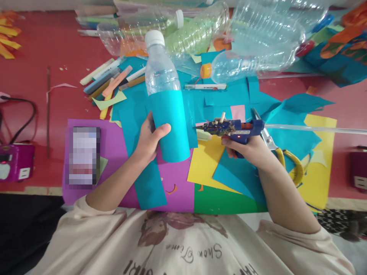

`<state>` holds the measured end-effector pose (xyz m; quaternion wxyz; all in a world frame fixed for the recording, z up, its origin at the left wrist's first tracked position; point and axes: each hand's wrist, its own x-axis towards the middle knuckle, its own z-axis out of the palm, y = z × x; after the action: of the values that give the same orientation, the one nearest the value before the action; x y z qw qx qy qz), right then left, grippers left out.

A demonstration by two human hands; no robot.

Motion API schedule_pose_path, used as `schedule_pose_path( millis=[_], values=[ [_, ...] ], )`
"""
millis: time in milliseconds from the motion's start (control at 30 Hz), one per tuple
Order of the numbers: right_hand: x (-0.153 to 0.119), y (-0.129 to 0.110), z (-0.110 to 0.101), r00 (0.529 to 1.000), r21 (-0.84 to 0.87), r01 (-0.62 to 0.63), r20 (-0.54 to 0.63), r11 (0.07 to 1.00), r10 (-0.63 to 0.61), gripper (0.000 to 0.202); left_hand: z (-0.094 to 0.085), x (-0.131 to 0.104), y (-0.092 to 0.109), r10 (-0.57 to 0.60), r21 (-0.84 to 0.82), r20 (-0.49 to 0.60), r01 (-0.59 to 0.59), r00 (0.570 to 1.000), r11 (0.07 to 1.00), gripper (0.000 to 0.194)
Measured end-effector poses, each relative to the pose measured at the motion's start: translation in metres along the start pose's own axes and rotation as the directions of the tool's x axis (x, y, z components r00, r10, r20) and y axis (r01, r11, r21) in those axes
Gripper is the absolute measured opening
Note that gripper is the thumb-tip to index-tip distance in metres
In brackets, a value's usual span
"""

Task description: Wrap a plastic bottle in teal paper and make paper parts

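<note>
Shirtfront (186, 244), bottle (168, 103) in left hand (150, 140), glue gun (233, 127) in right (252, 151)

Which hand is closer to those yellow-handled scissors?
Right. The right hand, gripping the glue gun, is close beside the scissors; the left hand is farther off, holding the blue-wrapped bottle.

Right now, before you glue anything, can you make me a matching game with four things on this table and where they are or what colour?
Things:
1. blue-wrapped bottle
2. phone
3. scissors
4. glue gun

Places and colours:
A. held in the right hand
B. yellow-handled
C. held in the left hand
D. lying on purple paper

Pairs: 1-C, 2-D, 3-B, 4-A
</note>
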<state>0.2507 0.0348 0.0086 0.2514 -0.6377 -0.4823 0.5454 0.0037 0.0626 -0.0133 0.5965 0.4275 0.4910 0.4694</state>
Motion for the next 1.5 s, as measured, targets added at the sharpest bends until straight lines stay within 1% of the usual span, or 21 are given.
schedule_pose_path(
  millis=[167,367,567,767,967,1133,1233,1400,1500],
  values=[
    [-0.0004,-0.0006,0.0002,1.0,-0.009,0.0,0.014,1.0,0.0,0.026,-0.0022,0.0013,-0.0013,0.02,0.027,0.017,-0.02,1.0,0.999,0.067],
    [-0.0005,-0.0022,0.0012,1.0,-0.027,-0.015,0.021,1.0,0.016,0.023,-0.0017,0.0028,-0.001,-0.001,-0.038,-0.024,0.0,1.0,0.999,0.071],
    [-0.0007,-0.0028,0.0012,0.999,-0.035,-0.02,0.03,0.999,0.021,0.024,-0.0014,0.003,0.0001,0.013,-0.02,-0.029,-0.014,0.999,1.0,0.066],
    [-0.0013,-0.0033,0.0006,0.999,-0.045,-0.03,0.032,0.999,0.032,0.029,-0.0029,0.0036,-0.0002,0.016,-0.028,-0.028,-0.017,0.999,0.999,0.066],
    [-0.0016,-0.0031,-0.0001,0.998,-0.035,-0.011,0.053,0.999,0.013,0.028,-0.0041,0.006,-0.0021,0.013,-0.106,-0.042,-0.018,0.999,0.994,0.066],
    [-0.0017,-0.0018,0.0,0.998,-0.027,0.016,0.055,1.0,-0.015,0.026,-0.0051,0.0067,-0.005,0.032,-0.095,-0.031,-0.035,0.999,0.995,0.061],
    [-0.0016,-0.0022,0.0001,0.998,-0.034,0.007,0.057,0.999,-0.005,0.027,-0.0048,0.0064,-0.0049,0.023,-0.101,-0.038,-0.027,0.999,0.995,0.062],
    [-0.0013,-0.0033,-0.0003,0.998,-0.068,0.002,0.065,0.998,0.002,0.029,-0.0042,0.0062,-0.0026,0.029,-0.062,-0.037,-0.032,0.999,0.998,0.06],
    [-0.0013,-0.0035,-0.0002,0.998,-0.071,-0.002,0.06,0.997,0.007,0.027,-0.004,0.0062,-0.0017,0.019,-0.076,-0.048,-0.022,0.999,0.997,0.06]
  ],
)
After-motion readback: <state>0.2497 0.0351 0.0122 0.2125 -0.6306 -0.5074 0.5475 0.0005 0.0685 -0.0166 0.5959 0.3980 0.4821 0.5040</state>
